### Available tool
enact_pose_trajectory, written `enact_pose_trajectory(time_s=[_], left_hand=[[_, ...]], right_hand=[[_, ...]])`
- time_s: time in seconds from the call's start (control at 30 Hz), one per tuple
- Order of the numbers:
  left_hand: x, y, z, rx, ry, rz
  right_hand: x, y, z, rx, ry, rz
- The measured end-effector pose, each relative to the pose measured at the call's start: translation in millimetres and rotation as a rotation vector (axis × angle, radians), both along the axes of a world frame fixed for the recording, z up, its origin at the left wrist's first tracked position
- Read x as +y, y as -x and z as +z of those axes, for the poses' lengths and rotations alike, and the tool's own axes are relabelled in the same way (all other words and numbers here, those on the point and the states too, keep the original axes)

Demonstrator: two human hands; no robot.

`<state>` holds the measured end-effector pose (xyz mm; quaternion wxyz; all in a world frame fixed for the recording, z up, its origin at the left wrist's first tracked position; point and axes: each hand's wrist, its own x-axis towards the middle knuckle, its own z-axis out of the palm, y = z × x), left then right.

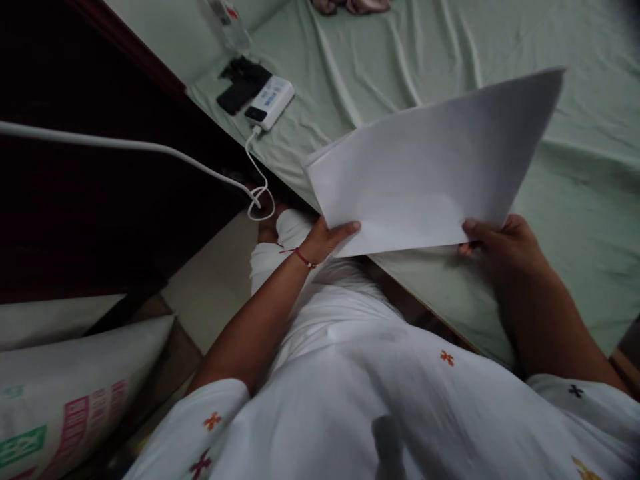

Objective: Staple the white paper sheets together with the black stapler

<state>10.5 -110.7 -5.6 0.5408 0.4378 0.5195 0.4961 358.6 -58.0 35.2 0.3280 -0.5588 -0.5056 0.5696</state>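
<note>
A small stack of white paper sheets [425, 167] is held up in front of me, tilted over the edge of the green-covered bed. My left hand [327, 239] grips its near left corner, thumb on top and fingers hidden beneath. At the near right side, my right hand [510, 243] pinches the stack between thumb and curled fingers. The upper face of the top sheet looks blank, and its far right corner rises highest. Along the left edge, more than one sheet shows.
A white power bank [271, 102] with a white cable [200, 163] lies on the bed sheet [585, 200], beside a black item [243, 87]. A clear plastic bottle [227, 27] is behind them. Printed white sacks [75, 387] stand lower left, below dark furniture [90, 213].
</note>
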Motion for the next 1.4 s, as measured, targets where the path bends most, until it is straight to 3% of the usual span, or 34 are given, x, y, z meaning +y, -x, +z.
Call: enact_pose_trajectory(time_s=[0.2,0.43,0.73,0.93,1.2,1.4], left_hand=[[-2.1,0.9,3.9,-0.048,0.041,-0.044],[-21.8,-0.8,12.3,-0.235,0.41,-0.312],[-23.4,-12.7,4.9,-0.124,0.374,-0.196],[-29.3,-9.4,-6.3,-0.034,0.356,-0.243],[-36.4,5.2,-11.1,-0.029,0.341,-0.285],[-40.5,11.7,-12.2,0.013,0.326,-0.289]], right_hand=[[6.8,-5.7,-19.2,0.059,-0.053,-0.06],[5.2,-3.7,-24.2,0.095,-0.004,-0.071],[10.8,-10.1,-34.7,0.094,0.068,-0.035],[12.3,-13.0,-38.5,0.064,0.056,0.002],[7.9,-20.7,-14.6,-0.156,0.039,0.3],[5.9,-20.9,-11.3,-0.19,0.113,0.442]])
